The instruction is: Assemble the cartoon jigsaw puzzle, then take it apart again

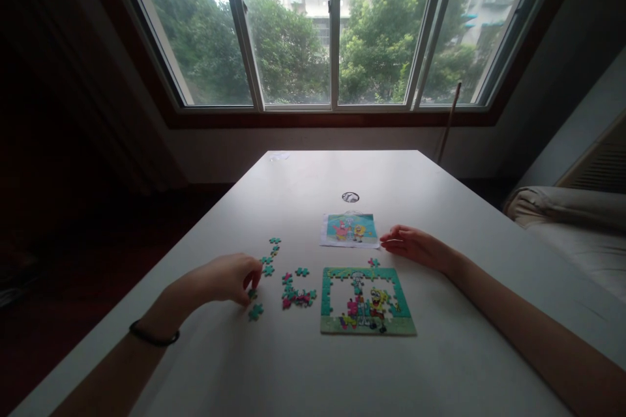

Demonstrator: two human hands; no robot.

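Note:
My left hand [227, 279] is on the left of the white table, thumb and forefinger closed around a green puzzle piece [252, 294]. Another loose green piece [255, 311] lies just below the fingertips, and several more trail upward past the hand. To its right is a small heap of green and pink pieces [298, 298]. The partly filled jigsaw puzzle [364, 326] lies flat between the hands, with white gaps inside its green border. My right hand [408, 241] rests with loosely curled, parted fingers and holds nothing. Its fingertips are beside the printed reference picture [349, 228].
The white table [303, 378] narrows toward the window [337, 45]. A round hole [350, 197] sits beyond the picture. One loose pink and green piece [374, 262] lies above the puzzle. A couch [562, 221] stands at right, and a wooden stick [448, 124] leans behind the table.

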